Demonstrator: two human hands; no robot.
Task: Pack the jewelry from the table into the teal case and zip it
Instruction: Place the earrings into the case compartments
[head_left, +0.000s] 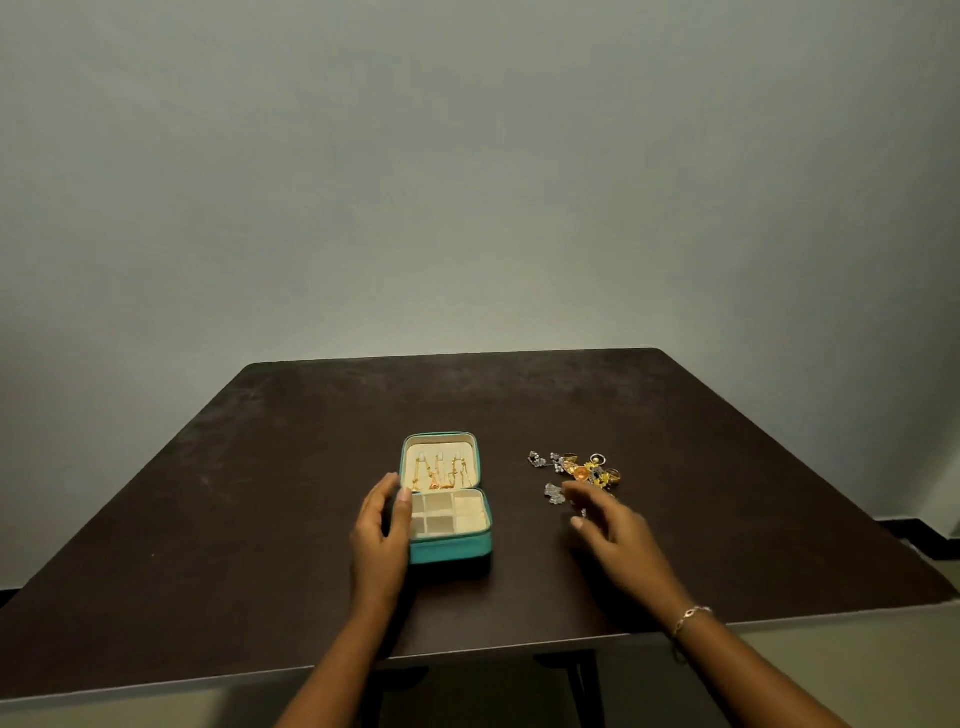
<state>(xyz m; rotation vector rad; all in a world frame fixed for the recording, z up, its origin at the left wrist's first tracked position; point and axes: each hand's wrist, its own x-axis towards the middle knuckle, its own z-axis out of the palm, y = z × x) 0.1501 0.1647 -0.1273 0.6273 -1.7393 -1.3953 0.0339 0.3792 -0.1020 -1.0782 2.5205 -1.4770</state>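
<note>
The teal case (451, 552) lies open on the dark table (260, 493), its cream lid tilted back with gold chains hanging inside. The lower half has several cream compartments that look empty. My left hand (382, 530) holds the case's left side, thumb on the rim. To the right lies a small pile of jewelry (576, 470): silver pieces, gold rings and yellow flower-shaped pieces. My right hand (610, 525) hovers just in front of the pile with loosely spread fingers, holding nothing I can see; it is slightly blurred.
A plain grey wall stands behind the table. The table's near edge runs across the lower part of the view, with dark legs beneath. A thin bracelet (691, 618) is on my right wrist.
</note>
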